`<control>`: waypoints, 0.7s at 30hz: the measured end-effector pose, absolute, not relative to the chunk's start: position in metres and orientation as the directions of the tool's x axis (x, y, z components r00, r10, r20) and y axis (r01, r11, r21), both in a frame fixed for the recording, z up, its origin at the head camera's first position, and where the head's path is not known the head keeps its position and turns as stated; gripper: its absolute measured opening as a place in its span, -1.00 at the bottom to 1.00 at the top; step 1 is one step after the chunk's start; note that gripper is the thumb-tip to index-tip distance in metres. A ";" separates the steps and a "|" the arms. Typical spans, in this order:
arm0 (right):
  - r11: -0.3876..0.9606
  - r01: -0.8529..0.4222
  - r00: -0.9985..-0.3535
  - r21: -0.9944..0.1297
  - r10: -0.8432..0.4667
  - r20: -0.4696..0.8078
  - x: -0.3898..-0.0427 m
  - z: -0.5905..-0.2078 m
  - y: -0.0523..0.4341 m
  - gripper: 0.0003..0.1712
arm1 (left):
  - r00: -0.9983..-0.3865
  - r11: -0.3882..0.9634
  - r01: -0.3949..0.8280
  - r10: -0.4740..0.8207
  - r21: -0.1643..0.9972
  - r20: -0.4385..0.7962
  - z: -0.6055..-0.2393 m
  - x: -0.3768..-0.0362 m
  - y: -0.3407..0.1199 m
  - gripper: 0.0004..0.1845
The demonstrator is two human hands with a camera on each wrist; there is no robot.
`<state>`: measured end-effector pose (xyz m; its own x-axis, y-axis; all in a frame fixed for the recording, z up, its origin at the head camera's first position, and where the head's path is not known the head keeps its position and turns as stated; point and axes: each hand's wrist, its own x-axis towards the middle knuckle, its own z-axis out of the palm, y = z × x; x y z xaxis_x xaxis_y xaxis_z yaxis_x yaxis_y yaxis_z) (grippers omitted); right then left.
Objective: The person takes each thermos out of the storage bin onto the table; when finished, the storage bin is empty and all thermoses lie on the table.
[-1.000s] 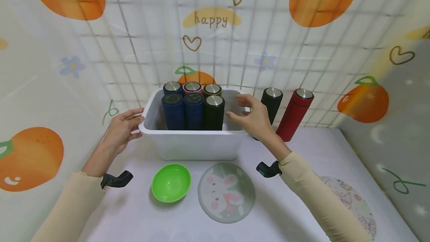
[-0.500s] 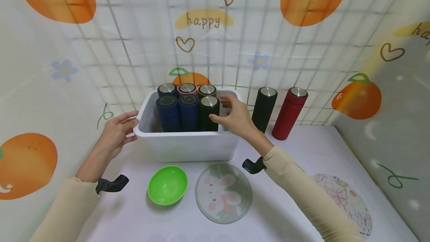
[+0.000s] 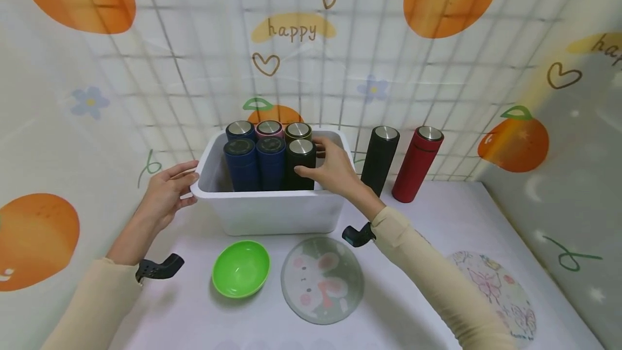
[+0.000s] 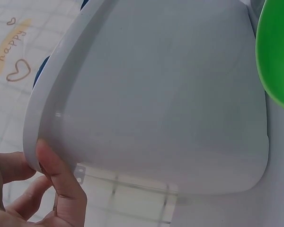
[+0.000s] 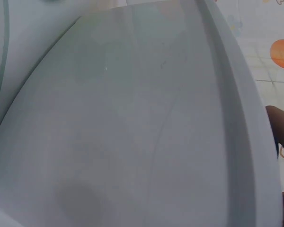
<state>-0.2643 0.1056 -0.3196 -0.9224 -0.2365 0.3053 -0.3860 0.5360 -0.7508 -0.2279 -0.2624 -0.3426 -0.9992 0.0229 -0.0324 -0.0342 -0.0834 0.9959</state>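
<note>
A white plastic tub (image 3: 272, 215) holds several thermos bottles standing upright in two rows. My left hand (image 3: 167, 190) pinches the tub's left rim, thumb on the outer side in the left wrist view. Inside the tub, my right hand (image 3: 335, 169) grips a black thermos bottle (image 3: 300, 169) at the front right, its thumb across the front and fingers behind. Left of that bottle are two dark blue thermos bottles (image 3: 240, 166). Behind them show the lids of a blue, a pink (image 3: 269, 128) and an olive bottle (image 3: 298, 130). In the right wrist view the tub wall hides the bottle.
Another black thermos (image 3: 380, 158) and a red thermos (image 3: 418, 163) stand right of the tub. In front lie a green bowl (image 3: 241, 269) and a round rabbit-print mat (image 3: 322, 280). A second round patterned mat (image 3: 495, 290) lies at right. A curtained grid (image 3: 301, 80) rises behind.
My right hand has moved left from above the tub's right side and taken hold of the black thermos. The left hand stays at the rim. The head view has shifted slightly.
</note>
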 end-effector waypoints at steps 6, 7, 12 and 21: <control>0.513 -0.373 -0.927 -0.773 -0.239 0.289 -0.270 -0.319 0.101 -0.07 | -0.999 -0.105 -0.034 0.025 0.994 -0.032 -0.344 -0.227 -0.264 -0.52; 0.512 -0.369 -0.929 -0.776 -0.234 0.287 -0.271 -0.319 0.101 -0.08 | -0.999 -0.108 -0.035 0.026 0.994 -0.032 -0.344 -0.227 -0.264 -0.52; 0.520 -0.382 -0.924 -0.764 -0.239 0.299 -0.274 -0.320 0.101 -0.16 | -0.999 -0.119 -0.032 0.031 0.992 -0.029 -0.344 -0.227 -0.262 -0.53; 0.514 -0.405 -0.913 -0.756 -0.269 0.306 -0.277 -0.321 0.103 -0.21 | -0.999 -0.132 -0.025 0.027 0.991 -0.022 -0.342 -0.226 -0.261 -0.58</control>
